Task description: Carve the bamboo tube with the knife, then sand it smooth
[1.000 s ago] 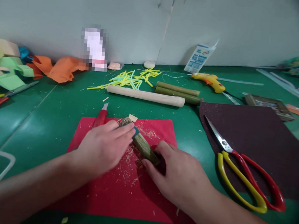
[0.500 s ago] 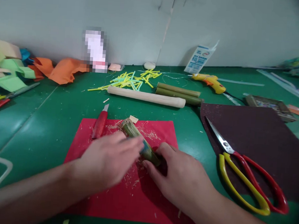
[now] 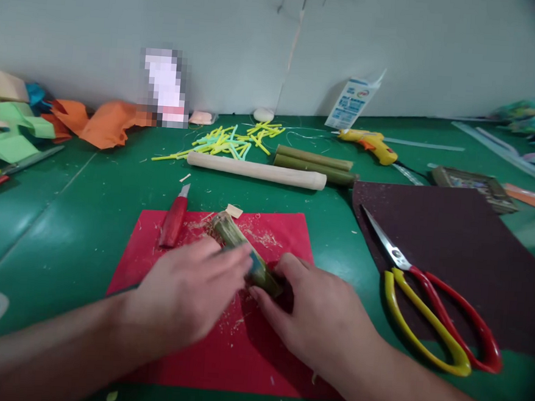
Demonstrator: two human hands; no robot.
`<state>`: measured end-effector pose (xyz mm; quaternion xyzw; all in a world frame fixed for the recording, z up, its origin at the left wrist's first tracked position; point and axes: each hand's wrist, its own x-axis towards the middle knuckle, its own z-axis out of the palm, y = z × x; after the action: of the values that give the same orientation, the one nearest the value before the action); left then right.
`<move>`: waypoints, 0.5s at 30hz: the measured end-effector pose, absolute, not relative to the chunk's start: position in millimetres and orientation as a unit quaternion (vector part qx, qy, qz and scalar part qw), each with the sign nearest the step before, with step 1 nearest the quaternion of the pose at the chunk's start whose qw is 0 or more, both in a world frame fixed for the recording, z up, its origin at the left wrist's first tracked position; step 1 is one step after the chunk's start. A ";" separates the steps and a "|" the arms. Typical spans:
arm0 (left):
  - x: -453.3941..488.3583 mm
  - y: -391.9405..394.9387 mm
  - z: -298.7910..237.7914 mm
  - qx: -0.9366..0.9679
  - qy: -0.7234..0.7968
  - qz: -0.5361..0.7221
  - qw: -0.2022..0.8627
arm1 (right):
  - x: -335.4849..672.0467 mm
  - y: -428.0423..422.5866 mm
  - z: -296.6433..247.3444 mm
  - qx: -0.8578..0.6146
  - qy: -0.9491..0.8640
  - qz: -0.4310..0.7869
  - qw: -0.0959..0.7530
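A short green bamboo tube (image 3: 234,233) lies tilted across the red sheet (image 3: 146,357), its far end pointing up and left. My right hand (image 3: 321,314) grips its near end between thumb and fingers. Blurred by motion, my left hand (image 3: 192,290) is pressed over the tube's middle with its fingers together. A dark bluish piece (image 3: 254,264) shows at the left fingertips, too hidden to name. Left of the tube rests a red-handled craft knife (image 3: 174,218). Fine shavings (image 3: 265,237) are scattered around the tube.
Large scissors (image 3: 404,265) with red and yellow handles lie on a dark sheet (image 3: 466,239) at right. Behind are a pale peeled stick (image 3: 255,170), green bamboo pieces (image 3: 316,161), yellow-green strips (image 3: 226,141) and a yellow glue gun (image 3: 372,145). Orange paper (image 3: 110,125) is at left.
The whole view has shifted slightly, so things sit a little further left. My left hand is still blurred over the tube, and my right hand keeps its grip.
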<state>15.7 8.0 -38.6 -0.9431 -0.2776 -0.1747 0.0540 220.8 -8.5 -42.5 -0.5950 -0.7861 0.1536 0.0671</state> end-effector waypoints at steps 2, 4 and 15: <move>15.1 7.8 -39.3 -0.951 -0.258 -0.168 0.035 | 220.7 -8.5 -42.7 -0.598 -0.785 0.153 0.063; 13.4 10.7 -39.7 -0.940 -0.290 -0.173 0.053 | 220.8 -8.8 -42.9 -0.601 -0.783 0.153 0.058; 15.1 10.8 -37.1 -0.928 -0.307 -0.200 0.063 | 220.6 -9.6 -42.3 -0.598 -0.784 0.154 0.064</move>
<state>15.1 10.8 -37.1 -0.9281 -0.3073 -0.2004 0.0633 220.6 -9.6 -42.3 -0.5977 -0.7843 0.1536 0.0635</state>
